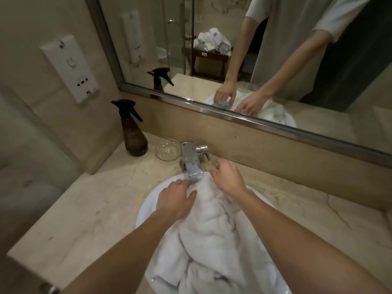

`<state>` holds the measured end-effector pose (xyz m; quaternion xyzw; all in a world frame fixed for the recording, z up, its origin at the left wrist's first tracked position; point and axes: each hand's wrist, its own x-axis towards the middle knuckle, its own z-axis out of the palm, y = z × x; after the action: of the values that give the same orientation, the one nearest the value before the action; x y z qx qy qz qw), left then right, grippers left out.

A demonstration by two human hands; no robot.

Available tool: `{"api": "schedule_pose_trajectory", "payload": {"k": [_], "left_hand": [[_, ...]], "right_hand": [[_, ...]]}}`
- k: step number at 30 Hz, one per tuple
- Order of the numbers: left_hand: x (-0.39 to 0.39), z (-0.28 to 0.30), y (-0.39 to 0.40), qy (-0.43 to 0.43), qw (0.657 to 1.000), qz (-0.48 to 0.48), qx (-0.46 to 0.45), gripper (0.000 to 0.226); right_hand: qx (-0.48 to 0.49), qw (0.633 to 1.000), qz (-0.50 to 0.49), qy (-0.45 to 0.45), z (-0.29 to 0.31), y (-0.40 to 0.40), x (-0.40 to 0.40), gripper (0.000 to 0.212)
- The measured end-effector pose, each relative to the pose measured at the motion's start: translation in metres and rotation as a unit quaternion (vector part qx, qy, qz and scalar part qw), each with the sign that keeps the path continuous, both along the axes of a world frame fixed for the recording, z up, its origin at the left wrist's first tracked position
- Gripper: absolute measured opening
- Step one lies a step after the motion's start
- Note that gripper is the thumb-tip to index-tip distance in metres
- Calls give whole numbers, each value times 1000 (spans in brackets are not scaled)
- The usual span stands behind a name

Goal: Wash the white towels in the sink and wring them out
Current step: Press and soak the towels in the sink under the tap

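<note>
A heap of white towels (pixel 214 234) fills the round white sink (pixel 148 205) and reaches up under the chrome faucet (pixel 191 161). My left hand (pixel 176 198) lies on the left side of the heap, fingers fairly straight, fingertips near the spout. My right hand (pixel 230 178) rests on the top of the towels just right of the spout, fingers spread and relaxed. No water stream is visible. The lower part of the sink is hidden by towels and my forearms.
A dark spray bottle (pixel 132 132) and a clear glass dish (pixel 167 149) stand on the marble counter (pixel 84 211) left of the faucet. A mirror (pixel 254 60) spans the wall behind; it reflects more white towels on a wooden stool. A socket panel (pixel 70 67) is on the left wall.
</note>
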<state>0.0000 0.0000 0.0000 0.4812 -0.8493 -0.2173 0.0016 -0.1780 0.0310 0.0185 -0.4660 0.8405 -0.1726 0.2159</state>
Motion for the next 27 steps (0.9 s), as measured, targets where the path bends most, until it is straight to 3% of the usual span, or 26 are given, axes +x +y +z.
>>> {"api": "schedule_pose_trajectory", "payload": {"k": [11, 27], "left_hand": [[4, -40, -25, 24, 1000, 4, -8, 40], [-17, -29, -36, 34, 999, 4, 26, 36]], "right_hand": [[-89, 991, -77, -56, -21, -41, 2, 21], [-87, 981, -129, -115, -22, -48, -1, 23]]}}
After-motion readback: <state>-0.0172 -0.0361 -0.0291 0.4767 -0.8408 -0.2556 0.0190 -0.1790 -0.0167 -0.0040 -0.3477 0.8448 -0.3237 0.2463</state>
